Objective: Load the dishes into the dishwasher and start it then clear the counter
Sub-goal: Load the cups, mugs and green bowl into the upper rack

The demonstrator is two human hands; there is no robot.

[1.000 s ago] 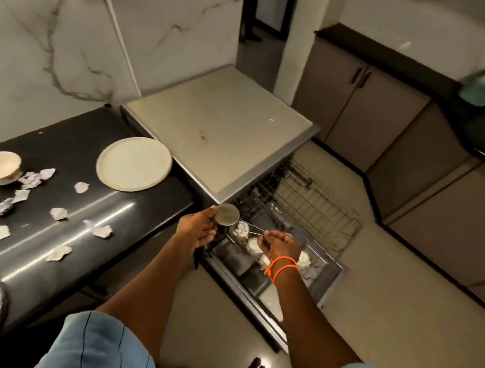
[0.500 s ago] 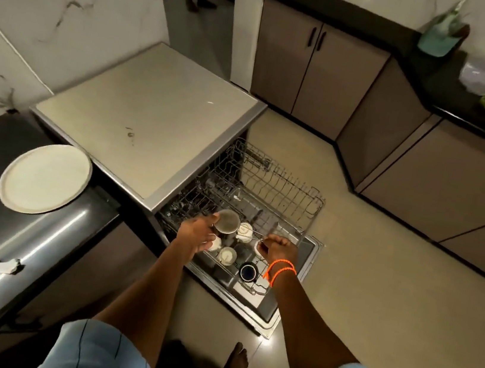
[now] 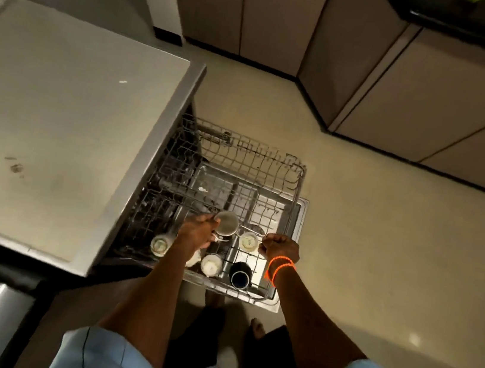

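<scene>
Lowered nearer the wire rack (image 3: 294,172), left hand (image 3: 197,233) grips a round steel cup (image 3: 227,223); right hand (image 3: 280,247) pinches thin spoons (image 3: 254,231).

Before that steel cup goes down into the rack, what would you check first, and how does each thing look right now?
1. Round steel cup held firmly in the left hand: ok.
2. Grey wire dishwasher rack pulled fully out: ok.
3. Free space in the rack behind the cup: ok, the far half is bare wire.
4. Dishes already loaded, such as the small white bowl and the dark blue cup, clear of the cup's way: cannot tell, they sit close.
5. Right hand free to help: not ok, it pinches thin metal cutlery.
</scene>
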